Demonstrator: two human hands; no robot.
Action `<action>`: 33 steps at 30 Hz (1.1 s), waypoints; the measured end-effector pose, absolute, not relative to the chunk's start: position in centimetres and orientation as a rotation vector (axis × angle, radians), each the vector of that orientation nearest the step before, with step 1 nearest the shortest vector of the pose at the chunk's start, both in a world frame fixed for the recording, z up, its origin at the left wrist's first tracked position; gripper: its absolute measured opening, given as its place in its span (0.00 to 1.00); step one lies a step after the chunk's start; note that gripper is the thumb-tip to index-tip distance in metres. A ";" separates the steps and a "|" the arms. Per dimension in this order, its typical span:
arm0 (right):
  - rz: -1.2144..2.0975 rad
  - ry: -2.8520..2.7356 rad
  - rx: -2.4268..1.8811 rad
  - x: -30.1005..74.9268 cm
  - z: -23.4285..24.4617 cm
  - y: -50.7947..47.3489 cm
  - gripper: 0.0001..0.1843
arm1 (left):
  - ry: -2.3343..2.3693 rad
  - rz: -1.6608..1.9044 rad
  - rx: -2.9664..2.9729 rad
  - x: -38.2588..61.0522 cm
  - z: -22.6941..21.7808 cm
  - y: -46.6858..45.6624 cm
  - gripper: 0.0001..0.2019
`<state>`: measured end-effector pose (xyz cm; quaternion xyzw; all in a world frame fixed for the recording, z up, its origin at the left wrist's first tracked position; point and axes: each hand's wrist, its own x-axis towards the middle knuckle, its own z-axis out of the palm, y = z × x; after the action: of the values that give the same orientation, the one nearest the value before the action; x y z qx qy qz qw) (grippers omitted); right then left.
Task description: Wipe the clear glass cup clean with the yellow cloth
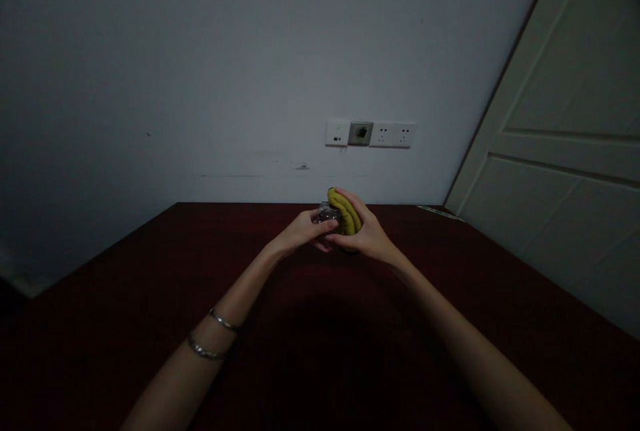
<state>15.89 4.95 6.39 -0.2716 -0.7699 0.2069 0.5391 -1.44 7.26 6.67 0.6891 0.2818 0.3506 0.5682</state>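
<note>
Both hands meet at mid-frame, held just above the far part of the dark red surface (450, 271). Right hand (367, 236) is closed around a yellow banana (345, 209); its long axis runs from upper left, near the wall, down to the right into the palm, with the top end poking out above the fingers. Left hand (299, 234) is pinched shut on a small clear object (327, 213), glassy and too dim to identify. That object sits just left of the banana, touching or nearly touching it; can't tell which. So the banana lies right of the left hand, and both hands are equally close to the contact point. Count: one banana for sure (a ridge line could be a second, unclear), one clear object, two bracelets (223, 321) on the left forearm. Behind: a row of four socket plates (383, 135) on the wall (200, 71), one door (565, 151) to the right.
</note>
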 end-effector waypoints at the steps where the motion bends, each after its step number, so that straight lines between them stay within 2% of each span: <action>1: 0.515 -1.806 -0.648 15.9 6.3 5.1 0.44 | 0.657 0.802 1.638 -1.6 6.6 7.3 0.28; 5: 0.674 -1.642 -0.690 15.9 6.2 5.6 0.45 | 0.700 0.758 1.793 -2.1 6.7 7.2 0.30; 9: 0.824 -1.498 -0.743 15.5 6.1 6.0 0.44 | 0.726 0.889 1.949 -1.7 6.4 7.1 0.34; 16: 0.806 -1.562 -0.769 14.7 6.1 5.9 0.44 | 0.809 1.089 1.933 -0.6 4.8 7.5 0.31; 18: 0.759 -1.589 -0.764 14.7 6.1 6.0 0.39 | 0.836 1.133 1.897 -0.5 4.6 7.4 0.30; 21: 0.648 -1.576 -0.739 14.6 6.1 5.9 0.23 | 0.834 1.210 1.912 -0.5 4.5 7.2 0.33; 23: 0.539 -1.588 -0.709 14.5 6.1 5.6 0.17 | 0.845 1.245 1.943 -0.5 4.4 7.1 0.35; 28: 0.271 -1.758 -0.611 13.8 6.5 4.0 0.10 | 0.869 1.294 1.951 -0.5 3.7 7.4 0.37; 33: 0.304 -1.666 -0.621 13.5 6.8 4.2 0.08 | 0.800 1.314 2.007 -0.3 3.7 7.0 0.38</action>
<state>13.52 4.19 6.78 -0.2703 -0.7245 0.1322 0.6202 -0.27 7.02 3.73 0.7566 0.3017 0.4955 0.3017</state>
